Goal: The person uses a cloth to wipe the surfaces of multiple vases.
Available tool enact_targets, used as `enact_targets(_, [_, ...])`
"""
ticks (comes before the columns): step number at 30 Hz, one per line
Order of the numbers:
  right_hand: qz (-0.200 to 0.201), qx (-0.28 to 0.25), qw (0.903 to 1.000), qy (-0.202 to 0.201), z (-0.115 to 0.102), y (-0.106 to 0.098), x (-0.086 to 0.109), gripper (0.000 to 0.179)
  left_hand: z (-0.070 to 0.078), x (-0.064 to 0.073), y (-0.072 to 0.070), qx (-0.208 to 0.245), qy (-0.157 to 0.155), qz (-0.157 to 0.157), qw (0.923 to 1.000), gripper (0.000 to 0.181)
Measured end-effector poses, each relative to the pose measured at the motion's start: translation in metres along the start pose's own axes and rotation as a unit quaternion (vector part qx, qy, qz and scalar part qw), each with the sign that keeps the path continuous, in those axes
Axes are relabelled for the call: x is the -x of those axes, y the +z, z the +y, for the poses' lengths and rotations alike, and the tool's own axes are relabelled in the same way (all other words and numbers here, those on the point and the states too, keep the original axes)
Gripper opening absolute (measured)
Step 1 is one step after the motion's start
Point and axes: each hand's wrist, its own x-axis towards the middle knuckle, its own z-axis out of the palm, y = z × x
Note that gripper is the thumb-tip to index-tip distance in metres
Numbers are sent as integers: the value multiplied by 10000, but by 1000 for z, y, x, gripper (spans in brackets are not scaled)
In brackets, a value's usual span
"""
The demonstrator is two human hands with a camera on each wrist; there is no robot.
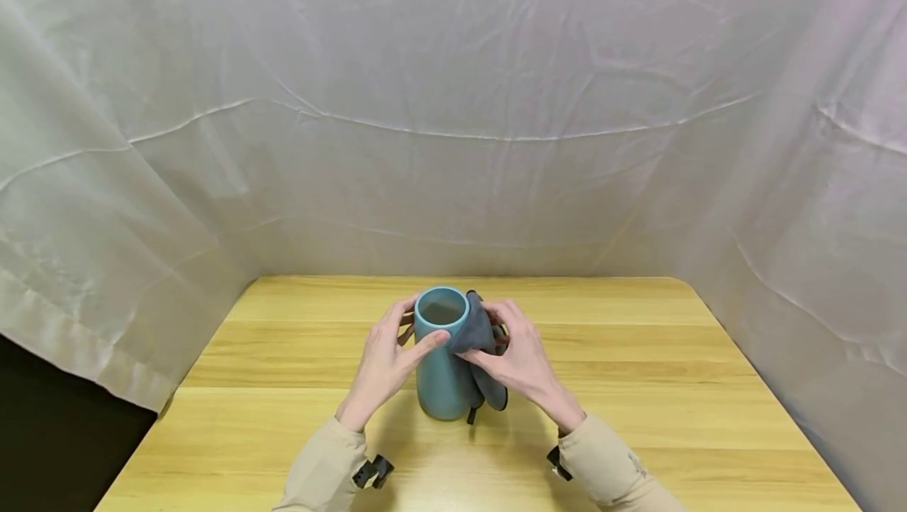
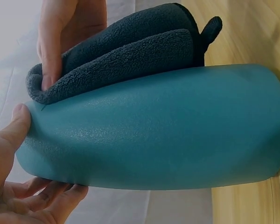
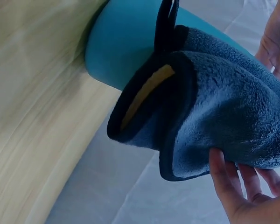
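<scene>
A tall teal vase (image 1: 441,386) with a round open mouth stands upright on the wooden table. My left hand (image 1: 386,358) grips it near the rim, thumb on the near side and fingers round the left side, as the left wrist view also shows. A dark grey fluffy cloth (image 1: 476,335) with black edging and a hanging loop lies against the vase's right side. My right hand (image 1: 519,350) holds this cloth, the thumb pressing it close to the rim. In the right wrist view the cloth (image 3: 224,102) hangs in folds, with fingers behind its edge.
The wooden table (image 1: 638,386) spreads out on both sides of the vase. Pale curtains (image 1: 453,197) hang behind and at both sides of it. A black band device (image 1: 373,471) is on the left wrist, and another (image 1: 558,465) on the right.
</scene>
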Motion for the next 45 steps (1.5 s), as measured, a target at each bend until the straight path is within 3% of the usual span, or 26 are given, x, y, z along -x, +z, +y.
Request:
enact_targets(6, [-333, 367, 9984, 258, 1, -1, 4, 55, 2, 1, 0, 33, -72, -4, 10000, 60])
enact_targets(13, [-1172, 1094, 9830, 900, 8, 6, 10, 57, 1, 0, 0, 18, -113, 4, 9999, 59])
enact_targets(22, [-1214, 1009, 9840, 827, 12, 7, 12, 58, 1, 0, 1, 53, -187, -16, 9998, 59])
enact_targets(34, [-173, -77, 9980, 607, 16, 11, 23, 55, 1, 1, 0, 98, -173, 4, 9998, 59])
enact_targets(40, [508, -374, 9978, -215, 9, 14, 18, 54, 0, 1, 0, 77, -111, 6, 9999, 58])
enact_targets(45, [950, -273, 9923, -745, 4, 14, 10, 56, 0, 1, 1, 61, -93, 20, 9999, 58])
